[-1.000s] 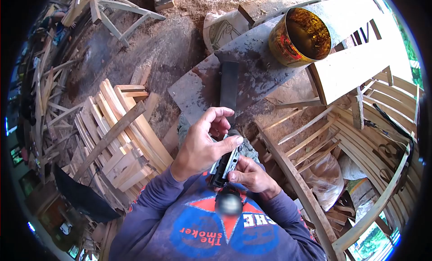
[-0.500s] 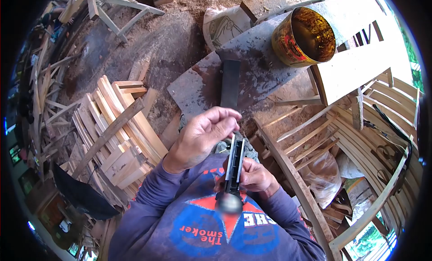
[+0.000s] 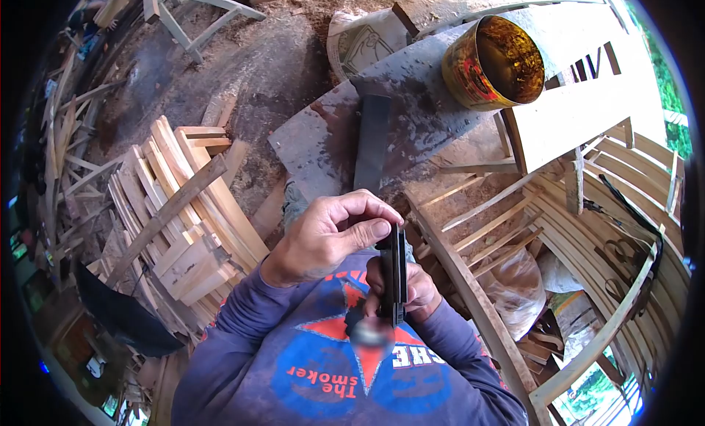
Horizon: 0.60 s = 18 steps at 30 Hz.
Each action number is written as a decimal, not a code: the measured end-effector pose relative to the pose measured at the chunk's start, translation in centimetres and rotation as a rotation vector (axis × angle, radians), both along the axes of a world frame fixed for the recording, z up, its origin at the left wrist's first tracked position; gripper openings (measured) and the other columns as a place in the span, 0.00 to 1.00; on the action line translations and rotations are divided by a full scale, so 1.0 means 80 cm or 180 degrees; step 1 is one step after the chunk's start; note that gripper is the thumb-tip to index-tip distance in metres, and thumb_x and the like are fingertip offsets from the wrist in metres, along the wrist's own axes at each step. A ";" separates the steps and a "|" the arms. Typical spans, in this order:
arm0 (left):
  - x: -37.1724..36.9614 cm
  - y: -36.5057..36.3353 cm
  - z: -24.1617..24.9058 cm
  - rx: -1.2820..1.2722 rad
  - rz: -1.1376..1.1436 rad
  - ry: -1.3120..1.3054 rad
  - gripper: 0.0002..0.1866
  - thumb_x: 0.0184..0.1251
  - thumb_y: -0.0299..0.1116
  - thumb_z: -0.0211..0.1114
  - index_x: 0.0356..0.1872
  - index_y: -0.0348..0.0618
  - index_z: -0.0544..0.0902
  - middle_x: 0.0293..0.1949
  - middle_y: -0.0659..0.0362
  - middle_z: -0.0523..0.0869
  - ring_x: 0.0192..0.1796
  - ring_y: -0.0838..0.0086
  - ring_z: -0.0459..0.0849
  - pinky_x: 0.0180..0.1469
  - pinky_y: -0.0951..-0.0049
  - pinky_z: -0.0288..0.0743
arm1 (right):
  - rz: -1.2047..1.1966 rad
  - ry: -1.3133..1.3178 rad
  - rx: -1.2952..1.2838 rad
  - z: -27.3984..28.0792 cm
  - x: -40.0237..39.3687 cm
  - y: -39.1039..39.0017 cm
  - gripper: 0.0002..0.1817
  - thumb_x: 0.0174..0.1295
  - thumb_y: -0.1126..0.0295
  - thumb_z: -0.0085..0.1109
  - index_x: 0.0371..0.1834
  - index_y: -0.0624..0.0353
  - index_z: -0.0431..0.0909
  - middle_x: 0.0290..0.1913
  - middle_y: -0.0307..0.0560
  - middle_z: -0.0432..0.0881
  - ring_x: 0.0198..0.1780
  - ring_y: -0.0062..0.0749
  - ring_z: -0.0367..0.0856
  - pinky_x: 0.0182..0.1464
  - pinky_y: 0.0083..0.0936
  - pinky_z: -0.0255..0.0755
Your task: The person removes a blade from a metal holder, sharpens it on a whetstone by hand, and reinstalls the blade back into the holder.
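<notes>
My right hand (image 3: 411, 290) is wrapped around a long, narrow black tool (image 3: 396, 272), held upright in front of my chest with its edge toward me. My left hand (image 3: 330, 235) is closed at the tool's top end, index finger and thumb against it; whether anything small is pinched there, I cannot make out. Beyond my hands, a dark rectangular block (image 3: 373, 143) like a sharpening stone lies on a wet, mud-smeared board (image 3: 308, 143). On the same board stands an open yellow-and-red tin (image 3: 470, 70), stained brown inside.
Stacked light wood pieces (image 3: 202, 198) lie at my left, beside a dark curved sheet (image 3: 121, 316). At my right is a wooden frame with slats (image 3: 470, 286) and a plastic bag (image 3: 514, 286). A printed sack (image 3: 360, 44) sits behind the board.
The black tool has turned from showing its open, ribbed channel to a narrow side. My left hand has come down and right onto its top end.
</notes>
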<state>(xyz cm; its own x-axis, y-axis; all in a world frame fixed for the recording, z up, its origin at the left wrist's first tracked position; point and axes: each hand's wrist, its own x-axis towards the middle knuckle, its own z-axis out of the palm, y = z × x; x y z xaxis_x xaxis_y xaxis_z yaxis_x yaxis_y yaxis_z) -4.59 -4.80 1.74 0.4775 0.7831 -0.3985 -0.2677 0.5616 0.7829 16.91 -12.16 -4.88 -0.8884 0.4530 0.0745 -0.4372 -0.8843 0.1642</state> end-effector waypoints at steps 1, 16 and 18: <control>0.001 -0.001 0.001 0.0010 0.0001 -0.0004 0.10 0.81 0.28 0.65 0.54 0.32 0.88 0.52 0.59 0.86 0.56 0.78 0.84 0.61 0.75 0.77 | -0.0027 0.0062 -0.0017 0.000 -0.001 -0.001 0.28 0.71 0.59 0.72 0.56 0.64 0.63 0.59 0.88 0.79 0.56 0.67 0.88 0.48 0.46 0.90; 0.002 -0.028 0.007 0.0005 0.0120 0.0212 0.13 0.83 0.33 0.64 0.57 0.32 0.86 0.54 0.57 0.87 0.58 0.77 0.84 0.64 0.73 0.77 | -0.0168 -0.0499 0.0183 0.012 0.009 -0.018 0.24 0.73 0.58 0.69 0.59 0.67 0.73 0.59 0.70 0.84 0.62 0.64 0.86 0.56 0.46 0.86; 0.000 -0.033 0.007 -0.0024 0.0169 0.0056 0.18 0.82 0.35 0.67 0.63 0.32 0.83 0.58 0.55 0.87 0.61 0.73 0.84 0.68 0.69 0.76 | -0.0202 -0.0937 0.0328 0.019 0.015 -0.019 0.31 0.73 0.58 0.69 0.71 0.69 0.72 0.57 0.65 0.87 0.60 0.57 0.88 0.59 0.44 0.85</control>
